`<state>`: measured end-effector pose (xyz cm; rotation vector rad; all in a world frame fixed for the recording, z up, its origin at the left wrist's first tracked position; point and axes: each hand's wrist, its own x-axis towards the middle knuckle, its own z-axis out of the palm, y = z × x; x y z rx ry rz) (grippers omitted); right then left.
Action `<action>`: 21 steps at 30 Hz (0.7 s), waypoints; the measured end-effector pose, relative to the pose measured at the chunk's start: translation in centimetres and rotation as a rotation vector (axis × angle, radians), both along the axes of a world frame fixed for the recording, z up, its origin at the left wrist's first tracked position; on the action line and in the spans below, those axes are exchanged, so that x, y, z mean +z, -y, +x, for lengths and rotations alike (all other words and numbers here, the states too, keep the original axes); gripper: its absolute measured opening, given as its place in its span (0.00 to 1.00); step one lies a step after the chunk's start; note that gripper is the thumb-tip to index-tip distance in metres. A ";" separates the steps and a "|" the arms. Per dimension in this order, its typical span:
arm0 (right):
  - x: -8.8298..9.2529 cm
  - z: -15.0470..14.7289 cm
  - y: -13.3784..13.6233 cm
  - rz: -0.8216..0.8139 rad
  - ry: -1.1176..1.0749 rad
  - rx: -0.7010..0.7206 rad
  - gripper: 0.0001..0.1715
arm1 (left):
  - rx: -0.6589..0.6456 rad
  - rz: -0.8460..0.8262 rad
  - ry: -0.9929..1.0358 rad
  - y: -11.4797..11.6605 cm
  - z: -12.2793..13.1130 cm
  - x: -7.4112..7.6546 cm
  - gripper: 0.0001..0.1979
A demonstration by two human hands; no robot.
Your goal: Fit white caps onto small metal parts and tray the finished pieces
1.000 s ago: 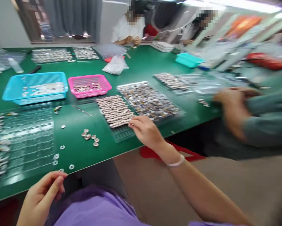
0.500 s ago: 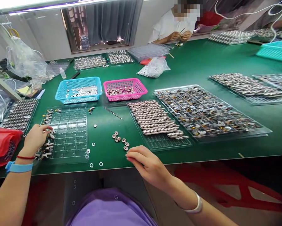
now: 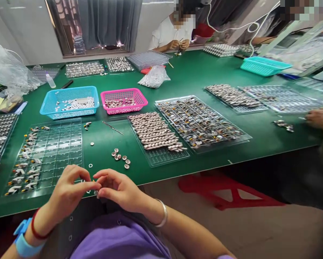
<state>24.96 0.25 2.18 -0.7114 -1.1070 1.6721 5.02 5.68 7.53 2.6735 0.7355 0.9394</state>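
Note:
My left hand (image 3: 71, 190) and my right hand (image 3: 122, 189) meet at the table's front edge, fingertips closed around a small part mostly hidden by the fingers; only a bit of orange shows. Beside my left hand lies a clear compartment tray (image 3: 65, 144), its left columns holding small white-and-black parts with orange tips (image 3: 33, 176). Several small round metal caps (image 3: 124, 157) are scattered on the green table beyond my right hand. Near my fingertips is a white ring (image 3: 90, 166), with a small round disc (image 3: 92, 144) farther back.
Behind stand a blue basket (image 3: 46, 104) of white pieces and a pink basket (image 3: 143, 101) of small caps. Tweezers (image 3: 112, 127) lie before them. To the right are trays of long beige parts (image 3: 156, 131) and mixed parts (image 3: 201, 122). Another person's hand (image 3: 321, 117) appears at the right edge.
My left hand has left the clear tray and come to the middle, meeting my right hand, which has drawn back from the caps. The view has shifted right.

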 end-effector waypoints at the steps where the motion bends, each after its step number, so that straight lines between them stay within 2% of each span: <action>1: -0.1 -0.4 0.0 -0.030 -0.059 0.018 0.23 | -0.010 -0.033 0.052 1.0 0.9 -0.4 0.15; 3: -0.5 -0.6 0.3 -0.079 -0.123 -0.011 0.22 | 0.092 -0.159 0.196 2.8 2.0 -1.0 0.12; 6: -1.0 -0.1 1.1 -0.054 -0.119 -0.150 0.19 | 0.289 -0.503 0.367 4.8 2.9 -2.0 0.05; 7: -1.1 0.1 1.4 0.004 -0.089 -0.213 0.17 | 0.296 -0.642 0.386 5.4 3.1 -2.3 0.03; 9: -1.1 0.4 1.9 0.173 0.008 -0.341 0.11 | 0.261 -0.878 0.382 6.2 3.5 -2.8 0.05; 11: -0.9 0.7 2.2 0.350 0.115 -0.441 0.06 | 0.247 -0.998 0.382 6.7 3.8 -3.0 0.07; 13: -0.6 0.9 2.5 0.467 0.213 -0.490 0.04 | 0.261 -0.990 0.395 6.9 4.0 -2.9 0.07; 15: -0.3 1.1 2.7 0.529 0.303 -0.514 0.05 | 0.271 -0.899 0.402 6.9 4.1 -2.6 0.05; 21: 0.4 1.6 3.1 0.678 0.571 -0.537 0.07 | 0.349 -0.416 0.235 7.3 3.9 -2.5 0.03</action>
